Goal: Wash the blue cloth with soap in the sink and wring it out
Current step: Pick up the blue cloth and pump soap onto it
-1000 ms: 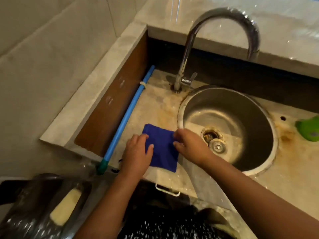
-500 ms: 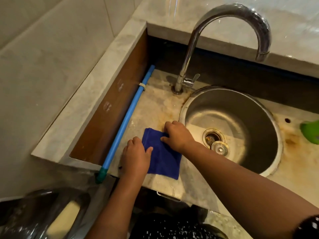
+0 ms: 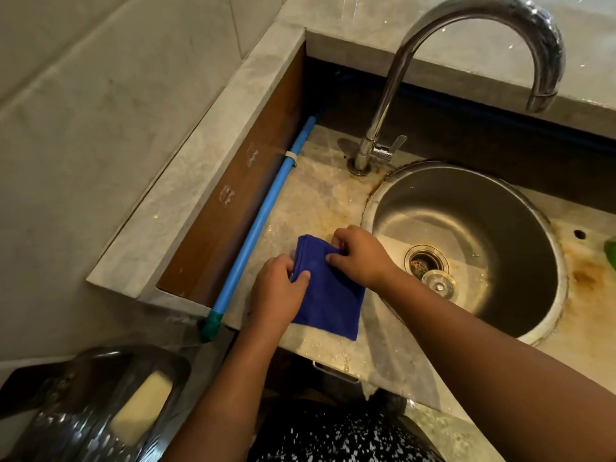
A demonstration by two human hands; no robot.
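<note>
Step in hand, by judgement: picking the blue cloth [image 3: 328, 295] up off the surface [image 3: 320, 195], ahead of any washing. No water seen running from the tap [image 3: 393, 81], no lather anywhere.

Location of cloth: folded flat on the surface, just left of the sink [image 3: 433, 201], not in it. Near edge close to the front lip of the surface.

Left hand [image 3: 276, 291]: closed on the cloth's left edge, thumb on top, fingers curled under the fold.
Right hand [image 3: 358, 258]: pinching the cloth's far right corner, knuckles up, right beside the sink rim.

Next move, as a guess: lift with both hands, carry right over the rim into the sink, open the tap lever, wet through. Then a reach to lower left for the soap [image 3: 143, 410], well apart from the cloth and seemingly inside a dish under shiny wrap, so one hand needed free.

Count:
- 1 cloth
- 2 hands, both on it
- 1 sink, 1 tap
- 1 drain [image 3: 426, 263], open; 1 strainer [image 3: 438, 284] lying beside it
- 1 soap bar
- 1 blue pipe [image 3: 263, 215] along the left wall
- 1 green item [image 3: 610, 255] at the right edge, cut off, not identifiable
</note>
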